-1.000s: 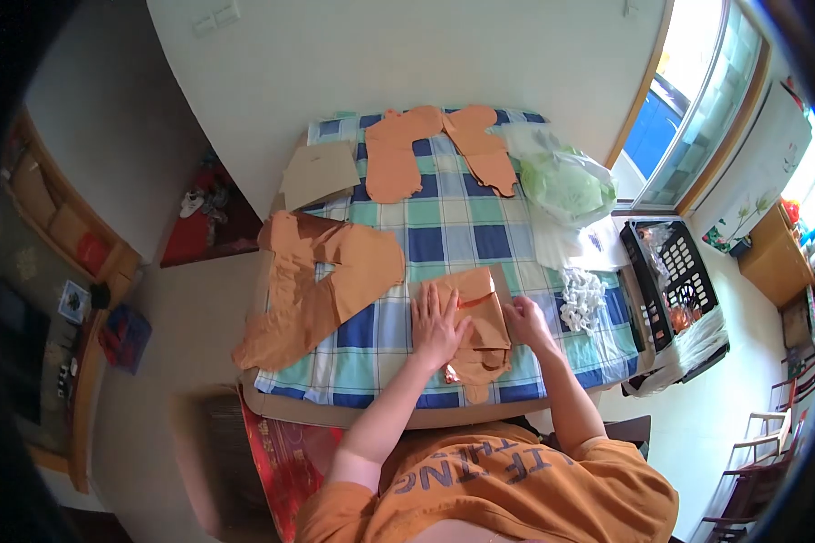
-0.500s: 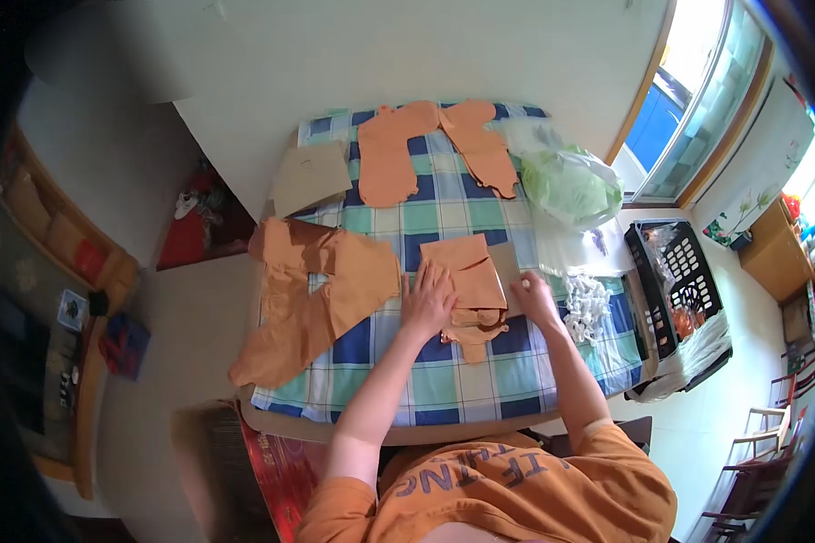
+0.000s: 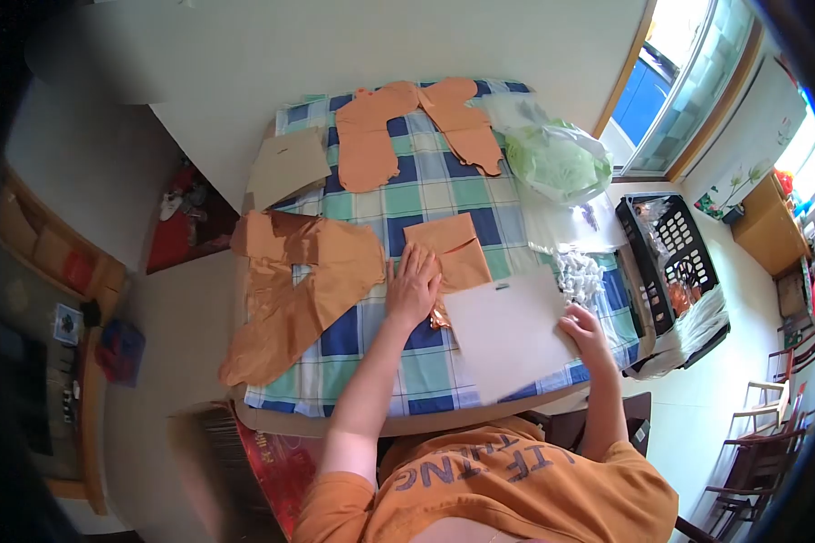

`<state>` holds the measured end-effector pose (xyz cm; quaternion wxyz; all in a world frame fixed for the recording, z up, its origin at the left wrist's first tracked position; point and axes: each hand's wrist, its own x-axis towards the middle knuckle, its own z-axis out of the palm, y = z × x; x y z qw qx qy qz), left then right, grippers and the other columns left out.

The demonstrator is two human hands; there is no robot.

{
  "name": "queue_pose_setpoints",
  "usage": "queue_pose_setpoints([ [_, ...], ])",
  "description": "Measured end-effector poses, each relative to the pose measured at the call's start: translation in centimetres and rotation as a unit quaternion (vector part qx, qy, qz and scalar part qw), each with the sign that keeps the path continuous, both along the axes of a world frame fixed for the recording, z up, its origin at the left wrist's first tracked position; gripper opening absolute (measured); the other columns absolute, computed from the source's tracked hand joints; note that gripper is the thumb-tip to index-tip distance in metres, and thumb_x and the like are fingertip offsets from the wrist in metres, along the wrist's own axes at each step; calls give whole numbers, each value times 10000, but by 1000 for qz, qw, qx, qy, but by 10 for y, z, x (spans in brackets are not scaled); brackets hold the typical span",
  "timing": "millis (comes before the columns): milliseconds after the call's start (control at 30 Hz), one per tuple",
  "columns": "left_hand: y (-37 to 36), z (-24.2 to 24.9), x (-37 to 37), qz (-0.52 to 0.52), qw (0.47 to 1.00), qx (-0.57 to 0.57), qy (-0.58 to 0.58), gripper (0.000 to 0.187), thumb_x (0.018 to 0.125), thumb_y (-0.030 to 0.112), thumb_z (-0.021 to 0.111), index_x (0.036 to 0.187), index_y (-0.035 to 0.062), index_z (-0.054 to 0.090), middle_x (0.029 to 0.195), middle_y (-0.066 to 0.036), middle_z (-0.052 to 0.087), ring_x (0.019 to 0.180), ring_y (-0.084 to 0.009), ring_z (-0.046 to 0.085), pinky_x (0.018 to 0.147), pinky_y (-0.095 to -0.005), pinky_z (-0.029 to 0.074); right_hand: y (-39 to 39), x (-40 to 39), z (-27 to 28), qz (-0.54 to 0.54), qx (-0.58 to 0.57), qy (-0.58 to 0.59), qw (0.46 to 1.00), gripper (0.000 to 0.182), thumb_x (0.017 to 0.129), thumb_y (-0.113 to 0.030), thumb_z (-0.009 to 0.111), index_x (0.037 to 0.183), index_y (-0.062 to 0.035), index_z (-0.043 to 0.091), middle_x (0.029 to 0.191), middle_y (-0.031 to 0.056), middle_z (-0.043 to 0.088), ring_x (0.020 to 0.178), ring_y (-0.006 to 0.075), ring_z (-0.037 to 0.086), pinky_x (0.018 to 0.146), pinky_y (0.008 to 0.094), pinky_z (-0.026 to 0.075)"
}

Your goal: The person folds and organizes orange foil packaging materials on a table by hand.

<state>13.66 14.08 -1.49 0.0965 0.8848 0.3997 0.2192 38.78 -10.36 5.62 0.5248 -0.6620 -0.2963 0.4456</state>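
Note:
My right hand (image 3: 589,337) grips the right edge of a pale cardboard sheet (image 3: 512,330), which has a small slot near its far edge. The sheet is tilted and covers the near right part of a folded copper-coloured foil balloon (image 3: 453,249). My left hand (image 3: 414,285) lies with fingers stretched out on the left side of that folded foil. Left of it a larger flat foil balloon (image 3: 321,281) lies spread and creased. At the far side of the table are more flat foil shapes (image 3: 367,149).
A checked cloth (image 3: 417,362) covers the table. Another cardboard sheet (image 3: 290,163) lies at the far left. A green-white plastic bag (image 3: 561,163) and white curled strings (image 3: 581,276) lie on the right. A black crate (image 3: 666,271) stands beyond the right edge.
My right hand has drawn the cardboard sheet out from under the folded foil, toward me, and it now overlaps the foil. My left hand stays on the foil. The view has shifted slightly.

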Motion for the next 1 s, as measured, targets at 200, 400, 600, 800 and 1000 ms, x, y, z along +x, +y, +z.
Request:
queue_pose_setpoints([
  [200,3,-3,1,4,1000,-3,-3,498,917,341,536,1363,126,481,1471,-135,382,1402,-281,286,1125,-540,203,26,-33,-42,40,-35,-186,981,214,888,-172,662,1030,-49,561,665,69,640,567,108,574,496,276,429],
  [400,1,-2,0,-2,1000,15,3,514,916,336,545,1374,118,464,1460,-142,394,1394,-291,297,1110,-558,216,37,-59,-7,62,34,-492,868,531,779,-153,713,1279,-147,534,1428,138,413,1265,328,434,1014,437,397],
  [600,3,-2,-1,-2,1000,11,4,493,918,328,537,1361,120,481,1464,-139,389,1391,-291,304,1109,-555,223,73,-90,-35,174,89,-564,802,538,846,-287,640,1358,-208,497,1462,127,386,1388,305,306,1119,568,211],
  [800,10,-11,-4,-15,995,-22,-99,375,961,246,469,1288,79,545,1356,-138,513,1317,-303,409,1100,-519,249,72,-101,-38,189,39,-581,791,491,908,-366,540,1371,-213,484,1465,109,391,1393,300,293,1131,556,183],
  [1000,15,8,-27,16,875,-235,-422,319,1005,203,437,1167,-7,616,1170,-89,633,1127,-140,554,974,-302,422,72,-101,-35,192,44,-571,797,496,916,-362,528,1379,-195,470,1469,112,385,1396,300,287,1137,548,165],
])
